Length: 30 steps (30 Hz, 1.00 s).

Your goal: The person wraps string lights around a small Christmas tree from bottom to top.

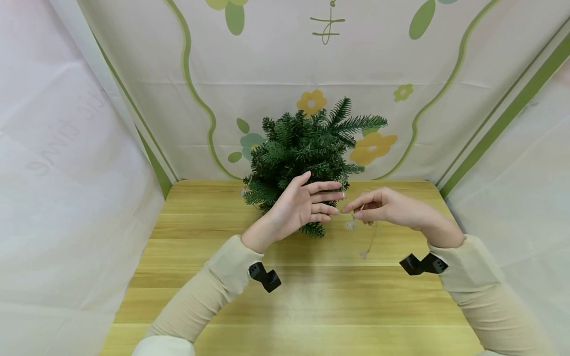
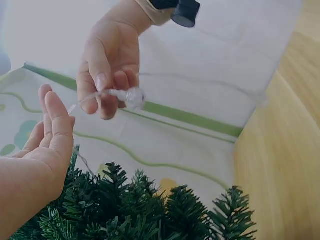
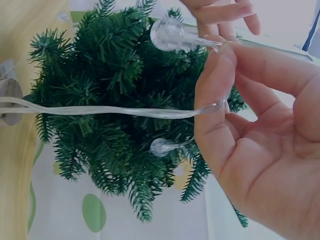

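A small green artificial Christmas tree [image 1: 296, 143] stands toward the back of the table. My left hand [image 1: 299, 206] is in front of it, fingers extended and spread, with the fingertips near the wire. Just right of the tree, my right hand [image 1: 396, 208] pinches a clear string of fairy lights between thumb and fingers. One round clear bulb [image 2: 135, 98] sticks out by the right fingertips. In the right wrist view, a second bulb [image 3: 163, 147] hangs below the thumb, and paired clear wire [image 3: 120, 111] runs left from the hand. Part of the wire reaches the tree's branches.
The wooden table [image 1: 311, 306] stretches toward me in front of the tree. Printed fabric [image 1: 320, 64] rises behind it, with pale cloth walls at both sides. A round cut wooden piece [image 3: 10, 101] shows beneath the tree.
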Each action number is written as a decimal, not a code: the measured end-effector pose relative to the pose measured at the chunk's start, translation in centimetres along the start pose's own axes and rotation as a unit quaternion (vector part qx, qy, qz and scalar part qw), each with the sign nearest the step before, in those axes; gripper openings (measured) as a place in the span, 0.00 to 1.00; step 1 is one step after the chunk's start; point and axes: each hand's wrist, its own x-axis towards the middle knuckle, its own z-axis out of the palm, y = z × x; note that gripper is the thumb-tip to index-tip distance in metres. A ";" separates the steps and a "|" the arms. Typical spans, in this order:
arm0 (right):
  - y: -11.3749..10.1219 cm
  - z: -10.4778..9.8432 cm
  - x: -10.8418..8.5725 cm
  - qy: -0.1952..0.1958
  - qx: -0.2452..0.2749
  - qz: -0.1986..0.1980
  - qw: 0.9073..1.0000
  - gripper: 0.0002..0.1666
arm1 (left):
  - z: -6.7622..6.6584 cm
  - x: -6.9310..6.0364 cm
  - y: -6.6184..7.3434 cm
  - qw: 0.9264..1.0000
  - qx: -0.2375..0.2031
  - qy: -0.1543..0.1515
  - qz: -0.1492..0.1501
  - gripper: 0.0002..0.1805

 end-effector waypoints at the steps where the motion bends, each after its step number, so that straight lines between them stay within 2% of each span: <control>1: 0.2 -0.1 0.1 -0.006 0.002 -0.002 1.000 0.21 | 0.0 0.0 0.0 1.000 -0.012 -0.002 0.003 0.37; 6: 1.0 -0.2 0.6 -0.033 0.016 -0.005 0.999 0.23 | 0.2 0.3 -0.2 0.998 -0.061 -0.003 0.011 0.38; 11: 1.4 -0.3 0.9 -0.046 0.023 -0.007 0.999 0.28 | 0.4 0.6 -0.3 0.996 -0.086 0.004 0.014 0.38; 18: 2.7 -1.5 1.0 -0.058 0.050 -0.012 0.997 0.32 | 0.4 0.7 -0.4 0.996 -0.084 0.031 0.022 0.39; 22: 3.4 -2.4 0.9 -0.049 0.031 -0.002 0.998 0.27 | 0.3 0.7 -0.4 0.996 -0.082 0.037 0.025 0.39; 26: 3.9 -3.3 0.6 -0.044 0.006 -0.011 0.999 0.18 | 0.4 0.7 -0.4 0.996 -0.077 0.039 0.031 0.39; 28: 4.0 -3.7 0.3 -0.044 -0.004 -0.024 0.999 0.17 | 0.4 0.8 -0.5 0.996 -0.063 0.042 0.038 0.37; 30: 3.9 -4.2 0.1 -0.040 -0.006 -0.035 0.999 0.16 | 0.4 0.8 -0.5 0.997 -0.031 0.049 0.046 0.33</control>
